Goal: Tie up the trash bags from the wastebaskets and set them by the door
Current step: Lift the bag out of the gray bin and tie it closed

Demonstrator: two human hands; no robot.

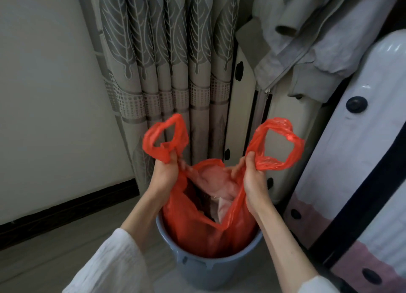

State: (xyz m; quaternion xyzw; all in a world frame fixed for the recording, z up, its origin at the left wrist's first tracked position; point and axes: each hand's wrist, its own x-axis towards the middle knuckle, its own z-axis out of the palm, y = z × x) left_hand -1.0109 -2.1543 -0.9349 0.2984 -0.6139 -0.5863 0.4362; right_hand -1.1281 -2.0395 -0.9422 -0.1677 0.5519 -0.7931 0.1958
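Observation:
A red plastic trash bag (197,233) stands in a grey-blue wastebasket (206,270) on the floor, its lower part still inside. Crumpled pale paper shows through the bag's open mouth. My left hand (164,174) grips the bag's left handle, and the handle's loop sticks up above my fist. My right hand (252,182) grips the right handle, whose loop stands up to the right of it. Both handles are pulled up and apart above the basket.
A leaf-patterned curtain (167,62) hangs behind the basket. Two white suitcases (362,160) stand close on the right, with a pale jacket (307,40) draped on top. A white wall with dark skirting (66,207) runs along the left over wood floor.

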